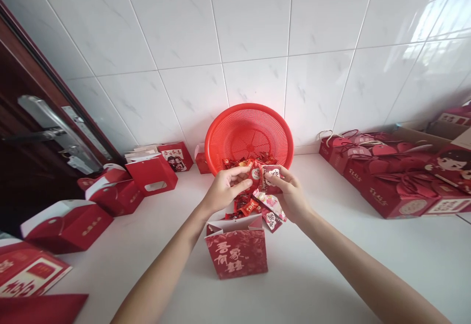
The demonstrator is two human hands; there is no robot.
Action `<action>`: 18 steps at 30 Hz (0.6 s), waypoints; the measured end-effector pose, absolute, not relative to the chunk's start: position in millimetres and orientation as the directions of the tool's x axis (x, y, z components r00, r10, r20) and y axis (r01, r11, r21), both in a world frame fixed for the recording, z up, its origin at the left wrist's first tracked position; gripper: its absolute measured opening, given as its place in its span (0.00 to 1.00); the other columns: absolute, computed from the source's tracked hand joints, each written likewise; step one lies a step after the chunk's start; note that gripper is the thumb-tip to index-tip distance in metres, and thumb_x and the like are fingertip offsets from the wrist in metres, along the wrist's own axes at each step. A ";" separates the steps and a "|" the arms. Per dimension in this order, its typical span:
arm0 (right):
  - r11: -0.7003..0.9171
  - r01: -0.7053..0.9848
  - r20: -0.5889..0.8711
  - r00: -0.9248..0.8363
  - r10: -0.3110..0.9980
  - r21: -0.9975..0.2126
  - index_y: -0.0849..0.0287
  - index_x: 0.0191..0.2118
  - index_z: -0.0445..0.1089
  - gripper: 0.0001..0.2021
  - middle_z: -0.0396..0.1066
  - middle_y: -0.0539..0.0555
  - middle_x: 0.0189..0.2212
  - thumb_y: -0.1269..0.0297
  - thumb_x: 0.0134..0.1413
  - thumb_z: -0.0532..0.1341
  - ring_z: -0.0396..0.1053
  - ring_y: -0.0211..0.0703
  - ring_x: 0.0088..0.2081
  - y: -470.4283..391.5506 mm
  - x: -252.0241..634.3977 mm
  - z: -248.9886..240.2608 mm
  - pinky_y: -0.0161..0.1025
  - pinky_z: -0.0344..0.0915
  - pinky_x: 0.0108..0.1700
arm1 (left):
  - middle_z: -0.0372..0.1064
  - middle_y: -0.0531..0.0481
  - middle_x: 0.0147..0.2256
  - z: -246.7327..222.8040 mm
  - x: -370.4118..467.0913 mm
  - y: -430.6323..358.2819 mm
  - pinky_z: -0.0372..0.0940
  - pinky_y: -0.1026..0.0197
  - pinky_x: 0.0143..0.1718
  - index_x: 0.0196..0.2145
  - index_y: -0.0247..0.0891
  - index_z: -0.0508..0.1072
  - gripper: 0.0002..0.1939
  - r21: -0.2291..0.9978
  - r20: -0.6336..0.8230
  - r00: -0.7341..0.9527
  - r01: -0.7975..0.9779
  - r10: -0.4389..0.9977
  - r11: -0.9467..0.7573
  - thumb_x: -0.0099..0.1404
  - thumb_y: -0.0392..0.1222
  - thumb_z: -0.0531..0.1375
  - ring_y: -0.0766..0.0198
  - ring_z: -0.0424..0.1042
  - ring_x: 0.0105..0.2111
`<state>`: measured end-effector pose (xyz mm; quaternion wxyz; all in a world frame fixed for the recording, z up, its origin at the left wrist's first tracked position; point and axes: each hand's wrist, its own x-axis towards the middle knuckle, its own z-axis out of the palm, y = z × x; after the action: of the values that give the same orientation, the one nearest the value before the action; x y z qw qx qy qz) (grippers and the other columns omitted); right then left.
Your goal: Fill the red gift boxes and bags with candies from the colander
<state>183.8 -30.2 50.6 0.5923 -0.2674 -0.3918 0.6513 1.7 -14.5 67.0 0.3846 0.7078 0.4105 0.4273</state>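
Red packet [255, 174] pinched in the left hand [228, 187], maroon packet [273, 172] in the right hand [293, 195]: a light edge grip seems best, with the bag [237, 253] at six o'clock from the basket [250, 118].

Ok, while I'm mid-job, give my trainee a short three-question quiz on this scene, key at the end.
1. True or false: the round red plastic mesh basket stands behind the open red paper box with white lettering.
2. Where is the silver metal door handle? A) Right of the basket B) In front of the box C) Left of the basket
3. What does the right hand hold?

Key: 1 true; 2 C; 3 a small maroon wrapped packet with a white label.
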 end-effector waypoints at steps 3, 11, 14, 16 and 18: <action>0.002 -0.565 0.105 -0.149 0.983 -0.825 0.57 0.34 0.75 0.16 0.76 0.49 0.29 0.57 0.40 0.76 0.74 0.41 0.30 -30.6 183.4 51.2 0.38 0.72 0.33 | 0.78 0.39 0.50 65.6 0.1 -14.6 0.72 0.50 0.49 0.54 0.33 0.76 0.28 0.894 0.267 0.313 0.274 0.911 -0.356 0.61 0.51 0.67 0.49 0.77 0.47; 0.011 -0.600 0.071 -0.078 0.994 -0.800 0.57 0.34 0.76 0.17 0.78 0.51 0.30 0.58 0.37 0.76 0.75 0.43 0.32 -23.0 186.5 46.0 0.40 0.73 0.37 | 0.79 0.42 0.47 87.0 -24.8 -13.2 0.72 0.52 0.48 0.53 0.38 0.78 0.26 0.836 0.221 0.402 0.391 0.889 -0.385 0.61 0.54 0.65 0.53 0.78 0.44; 0.021 -0.606 0.043 -0.021 0.999 -0.795 0.56 0.32 0.76 0.14 0.77 0.50 0.31 0.61 0.37 0.74 0.74 0.43 0.34 -14.3 193.7 43.4 0.39 0.71 0.37 | 0.80 0.45 0.44 93.8 -55.3 -9.0 0.71 0.57 0.45 0.44 0.41 0.81 0.20 0.743 0.158 0.375 0.565 0.913 -0.360 0.60 0.56 0.65 0.54 0.78 0.42; 0.016 -0.608 0.023 -0.003 1.000 -0.794 0.56 0.31 0.75 0.12 0.77 0.50 0.31 0.63 0.38 0.74 0.73 0.43 0.34 -10.0 197.3 42.4 0.39 0.71 0.37 | 0.81 0.45 0.40 89.3 -71.6 -6.8 0.71 0.61 0.36 0.40 0.42 0.82 0.20 0.626 -0.005 0.360 0.728 0.933 -0.278 0.52 0.54 0.69 0.54 0.79 0.37; 0.000 -0.616 0.000 0.001 1.000 -0.788 0.56 0.30 0.75 0.10 0.77 0.50 0.31 0.64 0.38 0.73 0.73 0.42 0.34 -8.2 198.8 42.4 0.39 0.71 0.38 | 0.80 0.44 0.37 78.6 -78.3 -6.6 0.66 0.64 0.26 0.42 0.41 0.82 0.24 0.477 -0.206 0.295 0.863 0.933 -0.168 0.45 0.51 0.71 0.56 0.77 0.29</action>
<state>198.8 -8.2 42.4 0.6357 -0.3101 -0.3097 0.6355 -78.3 -6.6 78.6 0.2612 0.7611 0.5899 0.0670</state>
